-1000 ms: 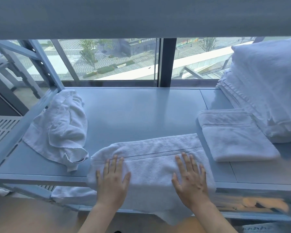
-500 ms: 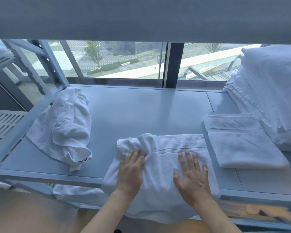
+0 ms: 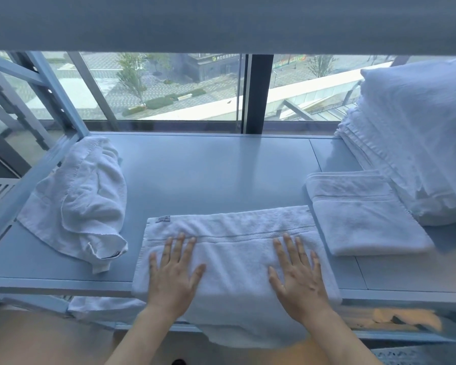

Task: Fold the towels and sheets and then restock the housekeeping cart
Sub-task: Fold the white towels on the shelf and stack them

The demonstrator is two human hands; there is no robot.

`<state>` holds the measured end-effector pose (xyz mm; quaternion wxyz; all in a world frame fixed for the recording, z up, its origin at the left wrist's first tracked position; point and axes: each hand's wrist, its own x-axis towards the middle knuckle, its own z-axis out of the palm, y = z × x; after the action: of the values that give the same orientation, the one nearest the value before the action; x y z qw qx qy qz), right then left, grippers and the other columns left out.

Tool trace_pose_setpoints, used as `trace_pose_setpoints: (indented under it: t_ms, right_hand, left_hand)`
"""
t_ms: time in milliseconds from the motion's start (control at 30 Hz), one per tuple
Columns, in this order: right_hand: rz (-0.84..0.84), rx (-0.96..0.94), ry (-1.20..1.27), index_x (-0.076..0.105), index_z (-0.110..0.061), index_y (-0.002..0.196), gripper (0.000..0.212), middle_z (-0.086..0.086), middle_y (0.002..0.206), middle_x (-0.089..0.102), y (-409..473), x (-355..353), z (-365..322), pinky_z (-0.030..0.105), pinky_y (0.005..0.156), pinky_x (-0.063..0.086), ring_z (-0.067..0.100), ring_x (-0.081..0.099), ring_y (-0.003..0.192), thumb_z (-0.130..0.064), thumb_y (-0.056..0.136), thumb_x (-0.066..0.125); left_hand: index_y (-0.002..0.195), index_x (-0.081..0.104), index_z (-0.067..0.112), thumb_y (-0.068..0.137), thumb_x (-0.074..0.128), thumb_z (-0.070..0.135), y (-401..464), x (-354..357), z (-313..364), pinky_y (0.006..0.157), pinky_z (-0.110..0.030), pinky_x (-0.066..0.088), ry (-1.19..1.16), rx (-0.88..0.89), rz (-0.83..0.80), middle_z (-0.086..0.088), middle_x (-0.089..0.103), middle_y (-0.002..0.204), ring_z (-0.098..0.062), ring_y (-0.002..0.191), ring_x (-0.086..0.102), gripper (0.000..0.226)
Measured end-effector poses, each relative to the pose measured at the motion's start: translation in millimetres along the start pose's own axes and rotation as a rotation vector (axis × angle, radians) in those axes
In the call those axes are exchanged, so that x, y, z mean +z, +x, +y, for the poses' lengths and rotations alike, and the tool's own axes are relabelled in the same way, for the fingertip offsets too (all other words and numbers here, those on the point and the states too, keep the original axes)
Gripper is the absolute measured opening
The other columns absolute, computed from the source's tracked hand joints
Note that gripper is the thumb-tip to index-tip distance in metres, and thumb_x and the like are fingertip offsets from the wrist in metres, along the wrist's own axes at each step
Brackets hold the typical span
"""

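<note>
Both hands, left hand [image 3: 172,275] and right hand [image 3: 299,272], press flat and open on the half-folded towel [image 3: 232,248] at the shelf's [image 3: 208,175] front edge. 1 folded towel [image 3: 363,214] lies right; 1 crumpled towel [image 3: 82,196] waits left, restocking likely remains.

The towel [image 3: 234,248] under my palms is thick white terry cloth, nubby, with a flat woven band. My shelf [image 3: 211,175] is smooth, faintly glossy grey-blue. The crumpled cloth [image 3: 77,201] looks thinner, stitched at its edges.

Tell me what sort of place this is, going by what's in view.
Probably a hotel linen or housekeeping area. White towels are sorted on a grey metal shelf: a tall folded stack, one folded towel, a crumpled one. A window behind overlooks a paved plaza from high up.
</note>
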<state>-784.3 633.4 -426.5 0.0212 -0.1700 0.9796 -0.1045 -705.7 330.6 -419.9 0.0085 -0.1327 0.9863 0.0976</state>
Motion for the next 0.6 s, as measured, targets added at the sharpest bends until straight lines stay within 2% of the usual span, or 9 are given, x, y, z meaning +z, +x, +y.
trace_pose_setpoints:
  t_ms: [133, 200, 300, 367, 467, 533, 600]
  right_hand:
    - [-0.003, 0.028, 0.039, -0.004, -0.039, 0.163, 0.074, -0.013, 0.17, -0.018, 40, 1, -7, 0.048, 0.126, -0.008, 0.012, -0.023, 0.155, -0.065, 0.096, 0.013]
    - [0.006, 0.036, 0.029, 0.008, -0.034, 0.164, 0.076, -0.008, 0.172, -0.007, 68, -4, -12, 0.05, 0.127, -0.003, 0.016, -0.013, 0.158, -0.062, 0.095, 0.016]
    - [0.074, -0.006, 0.035, 0.032, -0.023, 0.158, 0.068, 0.0, 0.171, 0.017, 107, -18, -21, 0.053, 0.125, 0.009, 0.022, 0.01, 0.158, -0.047, 0.094, 0.032]
    - [0.089, -0.051, 0.038, 0.039, -0.02, 0.155, 0.063, 0.002, 0.168, 0.027, 124, -22, -25, 0.053, 0.125, 0.01, 0.022, 0.018, 0.157, -0.037, 0.095, 0.038]
    - [0.063, -0.031, 0.048, 0.04, -0.019, 0.155, 0.059, 0.002, 0.167, 0.031, 132, -22, -28, 0.054, 0.124, 0.01, 0.02, 0.022, 0.155, -0.032, 0.098, 0.041]
    - [0.026, 0.006, 0.069, 0.033, -0.021, 0.158, 0.062, 0.001, 0.169, 0.024, 124, -20, -28, 0.055, 0.125, 0.006, 0.018, 0.016, 0.157, -0.035, 0.099, 0.041]
    - [-0.025, -0.003, 0.098, 0.025, -0.023, 0.161, 0.067, -0.002, 0.172, 0.013, 109, -18, -26, 0.054, 0.125, -0.004, 0.016, 0.005, 0.159, -0.039, 0.099, 0.043]
  left_hand:
    - [0.163, 0.005, 0.041, 0.09, 0.001, 0.074, 48, -8, -12, 0.124, -0.053, -0.004, 0.016, -0.004, -0.027, 0.014, -0.011, 0.171, -0.014, 0.158, -0.01, 0.08]
    - [0.163, 0.005, 0.041, 0.093, 0.005, 0.072, 78, -12, -14, 0.125, -0.053, -0.004, 0.001, 0.005, -0.035, 0.013, -0.008, 0.171, -0.014, 0.158, -0.009, 0.077]
    - [0.164, 0.008, 0.036, 0.1, 0.017, 0.065, 121, -20, -16, 0.125, -0.056, 0.0, -0.012, 0.006, -0.046, 0.009, -0.004, 0.172, -0.015, 0.158, -0.007, 0.07]
    - [0.164, 0.009, 0.032, 0.104, 0.02, 0.06, 140, -29, -11, 0.124, -0.059, 0.002, 0.018, -0.03, -0.073, 0.006, -0.003, 0.173, -0.019, 0.159, -0.005, 0.067]
    - [0.162, 0.018, 0.026, 0.107, 0.028, 0.047, 136, -36, 16, 0.121, -0.065, 0.012, 0.068, -0.063, 0.02, -0.001, 0.007, 0.172, -0.027, 0.158, 0.004, 0.06]
    - [0.161, 0.023, 0.028, 0.105, 0.035, 0.047, 105, -31, 34, 0.12, -0.065, 0.017, -0.04, -0.051, 0.07, -0.001, 0.016, 0.17, -0.028, 0.156, 0.013, 0.06]
    - [0.162, 0.016, 0.034, 0.104, 0.033, 0.054, 65, -18, 37, 0.121, -0.064, 0.012, -0.1, -0.041, 0.027, 0.003, 0.01, 0.172, -0.025, 0.158, 0.008, 0.064]
